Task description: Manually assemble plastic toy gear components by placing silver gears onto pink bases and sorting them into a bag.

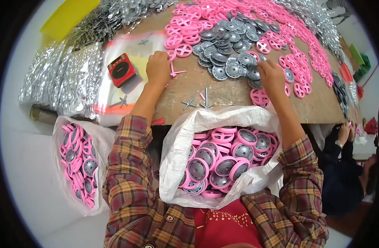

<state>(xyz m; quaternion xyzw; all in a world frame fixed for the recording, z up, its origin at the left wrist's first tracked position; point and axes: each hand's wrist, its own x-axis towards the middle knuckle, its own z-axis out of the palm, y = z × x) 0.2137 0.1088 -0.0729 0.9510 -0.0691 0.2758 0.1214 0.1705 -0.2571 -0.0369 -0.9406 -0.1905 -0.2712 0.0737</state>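
My left hand is closed at the left edge of the pink heap, its fingertips on a pink wheel; its far fingers are partly hidden. A thin pink stick part lies beside it. At the right of the grey pile, my right hand pinches a grey hubcap-like disc. Grey discs are heaped mid-table, with pink spoked wheels around them. Below my arms, an open white sack holds pink wheels with grey discs set in them.
A red radio-like box stands on clear plastic bags at the left. Silver-wrapped strips flank it. Grey cross-shaped parts lie near the table edge. A second filled sack stands lower left. Another person works at the right.
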